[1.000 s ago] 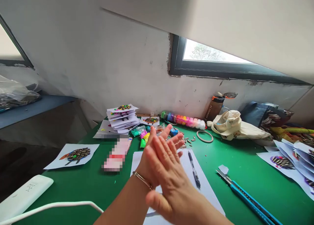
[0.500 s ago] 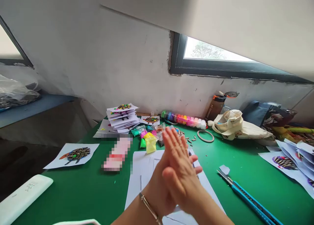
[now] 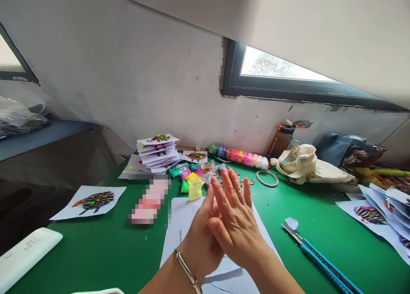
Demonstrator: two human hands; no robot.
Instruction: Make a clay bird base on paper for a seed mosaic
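Observation:
My left hand [image 3: 200, 240], with a thin bracelet at the wrist, and my right hand [image 3: 236, 223] are pressed flat, palm against palm, above a white paper sheet [image 3: 181, 217] on the green table [image 3: 96, 251]. The right hand lies in front and covers most of the left. Fingers of both are stretched out and point away from me. No object shows between the palms. Just beyond the fingertips lie small bright clay packets [image 3: 194, 185] and scattered dark seeds [image 3: 247, 183].
A blue utility knife [image 3: 320, 260] lies at the right. Stacked picture cards [image 3: 156, 151], a row of colour pots [image 3: 238, 156], a tape ring [image 3: 267, 178], a bottle [image 3: 282, 140] and a cloth bag [image 3: 304, 163] line the back. A seed picture [image 3: 91, 201] and a white device [image 3: 25, 253] lie at the left.
My palms have slid against each other: the right hand moved forward over the left, then both shifted slightly back. The black pen on the paper is now hidden behind my hands.

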